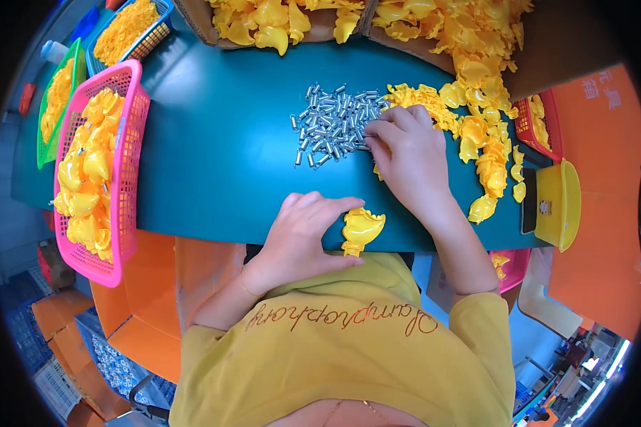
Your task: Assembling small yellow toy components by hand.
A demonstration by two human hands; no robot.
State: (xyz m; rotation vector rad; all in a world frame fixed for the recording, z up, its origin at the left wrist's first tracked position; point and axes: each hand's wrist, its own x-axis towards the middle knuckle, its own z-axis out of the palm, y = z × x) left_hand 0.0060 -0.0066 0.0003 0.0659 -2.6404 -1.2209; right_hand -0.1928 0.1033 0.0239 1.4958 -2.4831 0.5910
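- Left hand (298, 231): thumb and forefinger stand well apart, with the glossy yellow shell (364, 229) spanned between their tips; the other fingers lie loosely bent
- Position of the shell: in front of you at the near edge of the teal table (214, 142), its narrow stem toward your thumb and its jagged rim near your forefinger
- Right hand (412, 146): fingers bent and gathered at the right side of the pile of silver metal springs (335, 122); you hide the fingertips, so I cannot tell whether a spring is in them
- Handling, as judged: the shell looks light, thin-walled and fairly stiff, its shiny face likely slippery; the jagged rim and stem seem the parts most apt to crack
- Hold advised: take the shell by its outer edges, lightly, keeping pressure off the jagged points
- Springs, as judged: small, hard and apt to roll or tangle; pinch one by the middle of its body
- Nearby: small yellow pieces (421, 97) lie just beyond your right hand; a pink basket (127, 178) of yellow parts stands at left
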